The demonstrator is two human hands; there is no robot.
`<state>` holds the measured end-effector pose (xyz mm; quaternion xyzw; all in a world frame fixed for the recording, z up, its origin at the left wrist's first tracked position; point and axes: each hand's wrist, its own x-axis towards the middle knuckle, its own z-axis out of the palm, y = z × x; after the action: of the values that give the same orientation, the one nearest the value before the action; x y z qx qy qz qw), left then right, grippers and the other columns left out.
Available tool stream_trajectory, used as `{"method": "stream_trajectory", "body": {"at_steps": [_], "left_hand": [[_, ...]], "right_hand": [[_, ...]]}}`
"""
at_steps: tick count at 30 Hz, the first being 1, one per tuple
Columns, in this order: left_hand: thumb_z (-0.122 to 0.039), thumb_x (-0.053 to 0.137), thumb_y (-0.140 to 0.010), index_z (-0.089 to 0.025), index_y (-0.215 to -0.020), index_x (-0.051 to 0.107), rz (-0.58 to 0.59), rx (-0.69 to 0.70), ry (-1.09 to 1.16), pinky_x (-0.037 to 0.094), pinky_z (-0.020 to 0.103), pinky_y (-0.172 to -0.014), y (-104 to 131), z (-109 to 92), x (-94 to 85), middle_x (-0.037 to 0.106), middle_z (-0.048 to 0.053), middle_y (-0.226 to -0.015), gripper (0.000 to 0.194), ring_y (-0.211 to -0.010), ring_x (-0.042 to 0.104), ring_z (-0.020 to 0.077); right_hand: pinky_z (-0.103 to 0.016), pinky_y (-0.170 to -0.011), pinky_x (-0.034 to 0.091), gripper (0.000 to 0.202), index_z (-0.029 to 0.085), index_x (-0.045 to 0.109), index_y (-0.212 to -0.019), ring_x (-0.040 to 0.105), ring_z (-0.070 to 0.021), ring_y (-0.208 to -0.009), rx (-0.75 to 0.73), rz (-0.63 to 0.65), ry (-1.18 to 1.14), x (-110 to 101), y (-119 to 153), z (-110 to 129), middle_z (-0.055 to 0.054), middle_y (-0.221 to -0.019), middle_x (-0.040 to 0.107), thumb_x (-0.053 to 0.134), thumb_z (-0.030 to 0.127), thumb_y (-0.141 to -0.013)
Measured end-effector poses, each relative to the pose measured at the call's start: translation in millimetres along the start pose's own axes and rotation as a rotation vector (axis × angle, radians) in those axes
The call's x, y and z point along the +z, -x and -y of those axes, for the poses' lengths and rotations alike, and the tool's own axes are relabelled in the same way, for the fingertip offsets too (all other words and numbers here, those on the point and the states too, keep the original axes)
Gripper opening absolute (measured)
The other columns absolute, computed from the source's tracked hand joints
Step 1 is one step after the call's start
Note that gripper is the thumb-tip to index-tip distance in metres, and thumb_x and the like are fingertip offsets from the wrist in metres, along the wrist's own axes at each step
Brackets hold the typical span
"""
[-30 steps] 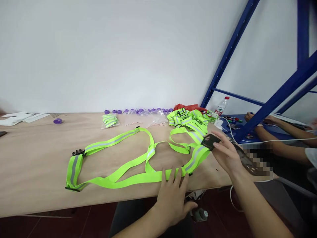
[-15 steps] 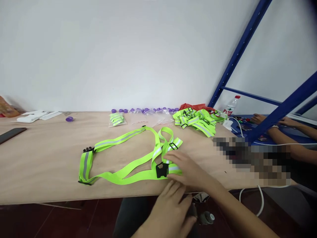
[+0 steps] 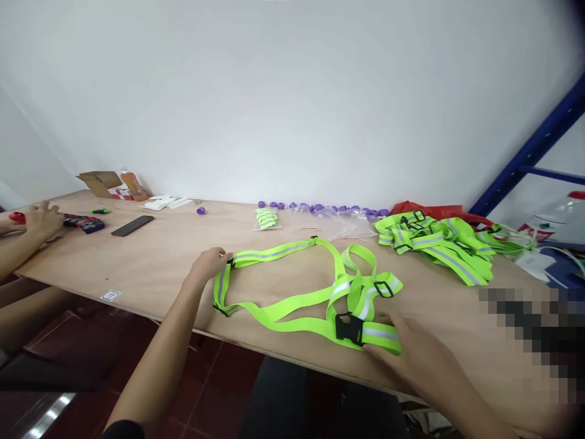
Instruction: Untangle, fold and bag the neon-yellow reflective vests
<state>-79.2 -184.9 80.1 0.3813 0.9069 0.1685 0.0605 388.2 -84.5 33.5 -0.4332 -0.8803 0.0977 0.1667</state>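
Head view: harness (image 3: 307, 300) lies between left grip (image 3: 208, 265), seemingly pinching it, and open right grip (image 3: 417, 349)

We find bare bench (image 3: 171, 250) between the dark slab (image 3: 132, 226) and our left hand (image 3: 210, 263); heaped green straps (image 3: 434, 241) block the right rear; purple pieces (image 3: 319, 208) line the wall (image 3: 274, 91).

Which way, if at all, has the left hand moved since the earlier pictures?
Yes, the left hand moved leftward, from right of the bagged straps to left of them.
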Motion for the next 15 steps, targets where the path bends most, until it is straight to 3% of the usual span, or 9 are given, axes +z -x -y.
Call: {"method": "stream_trajectory", "body": {"at_steps": [5,11,15], "left_hand": [[-0.054,0.067,-0.070,-0.019,-0.065,0.062,0.111,-0.079,-0.012,0.043,0.031,-0.060,-10.8,8.3,10.7,0.072,0.014,-0.073,0.036,-0.075,0.068,0.0314],[-0.050,0.076,-0.061,-0.021,-0.061,0.055,0.142,-0.092,0.107,0.036,0.028,-0.054,-10.7,17.7,16.0,0.061,0.004,-0.057,0.036,-0.062,0.060,0.0235],[-0.049,0.075,-0.061,-0.020,-0.063,0.055,0.085,-0.027,0.264,0.033,0.027,-0.052,-5.6,13.8,19.8,0.057,-0.001,-0.056,0.036,-0.057,0.054,0.0185]], "right_hand": [[-0.038,-0.059,0.055,0.040,0.028,0.061,-0.113,0.076,-0.0337,-0.082,-0.002,0.047,-0.001,4.3,-1.7,7.2,-0.007,-0.098,0.079,0.069,0.044,-0.077],[-0.038,-0.066,0.056,0.041,0.028,0.061,-0.123,0.075,-0.0317,-0.088,-0.073,0.077,0.036,5.9,1.0,11.2,-0.006,-0.106,0.078,0.065,0.040,-0.084],[-0.040,-0.073,0.056,0.050,0.025,0.061,-0.128,0.072,-0.0334,-0.096,-0.107,0.048,0.094,7.3,0.3,21.1,-0.009,-0.110,0.076,0.069,0.041,-0.081]]}}
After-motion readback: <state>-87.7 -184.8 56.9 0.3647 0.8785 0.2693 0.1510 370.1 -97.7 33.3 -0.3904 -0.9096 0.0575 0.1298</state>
